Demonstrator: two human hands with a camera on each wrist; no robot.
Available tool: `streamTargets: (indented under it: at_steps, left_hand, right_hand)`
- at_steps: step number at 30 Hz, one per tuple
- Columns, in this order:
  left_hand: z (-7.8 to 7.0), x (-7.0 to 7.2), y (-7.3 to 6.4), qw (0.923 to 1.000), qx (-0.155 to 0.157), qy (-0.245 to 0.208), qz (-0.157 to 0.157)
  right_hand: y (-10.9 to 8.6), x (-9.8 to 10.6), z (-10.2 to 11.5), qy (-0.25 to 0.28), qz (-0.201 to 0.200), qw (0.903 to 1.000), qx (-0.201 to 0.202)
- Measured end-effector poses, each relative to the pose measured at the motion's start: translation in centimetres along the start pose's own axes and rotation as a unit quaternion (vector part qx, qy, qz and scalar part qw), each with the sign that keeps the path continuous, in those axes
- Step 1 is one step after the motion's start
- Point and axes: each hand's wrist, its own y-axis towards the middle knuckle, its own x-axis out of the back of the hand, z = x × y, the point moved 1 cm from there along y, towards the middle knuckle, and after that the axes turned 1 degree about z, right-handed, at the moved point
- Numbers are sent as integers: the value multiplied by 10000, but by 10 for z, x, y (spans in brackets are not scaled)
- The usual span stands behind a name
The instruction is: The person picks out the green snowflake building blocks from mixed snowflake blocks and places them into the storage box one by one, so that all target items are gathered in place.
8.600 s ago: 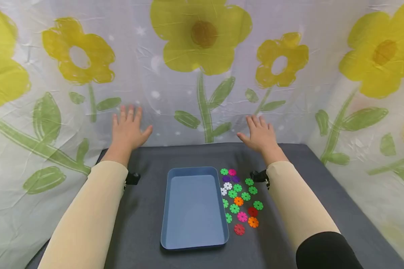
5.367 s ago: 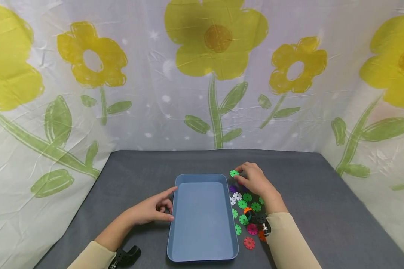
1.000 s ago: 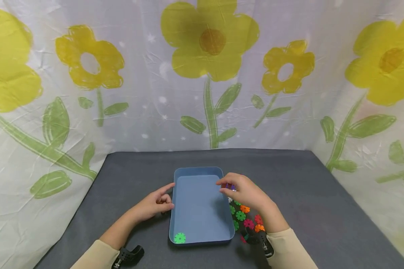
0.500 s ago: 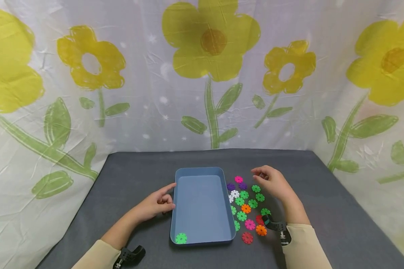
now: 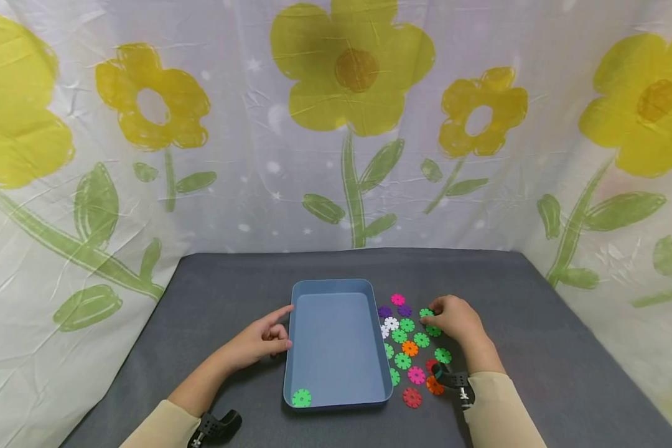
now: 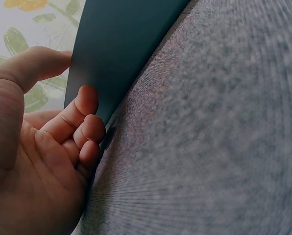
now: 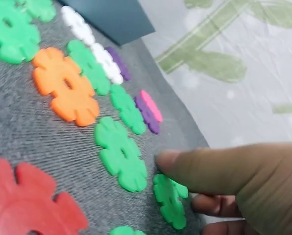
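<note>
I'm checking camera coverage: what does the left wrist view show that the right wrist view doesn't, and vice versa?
Only the left wrist view: the left hand, touching the blue tray.

Only the right wrist view: the right hand and notched discs in several colors.

Both: part of the tray, the grey cloth and the leaf-patterned curtain.
</note>
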Motion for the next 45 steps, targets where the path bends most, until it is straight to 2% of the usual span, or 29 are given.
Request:
streamTargets:
  at_steps: [6, 14, 19, 34, 38, 45]
  left_hand:
    - [-1, -1, 1, 10000, 14, -28, 6]
    - [-1, 0, -1, 10000, 4, -37, -3]
    - [-1, 0, -1, 10000, 2, -80, 27]
    - [-1, -1, 0, 10000, -35, -25, 14]
    - [-1, -1, 0, 10000, -41, -28, 14]
    - [0, -1, -1, 10000, 0, -67, -11]
  right_hand:
    - [-1, 1, 0, -116, -18, 9999, -103]
    - [0, -3, 0, -127, -3, 9999, 16]
    - [-2, 3, 6, -82, -99, 9998, 173]
    - [-19, 39, 52, 487, -813, 9919, 851]
    - [-27, 45, 66, 716, -954, 9871, 1070]
    - [-38, 54, 92, 1103, -968, 9734, 1760]
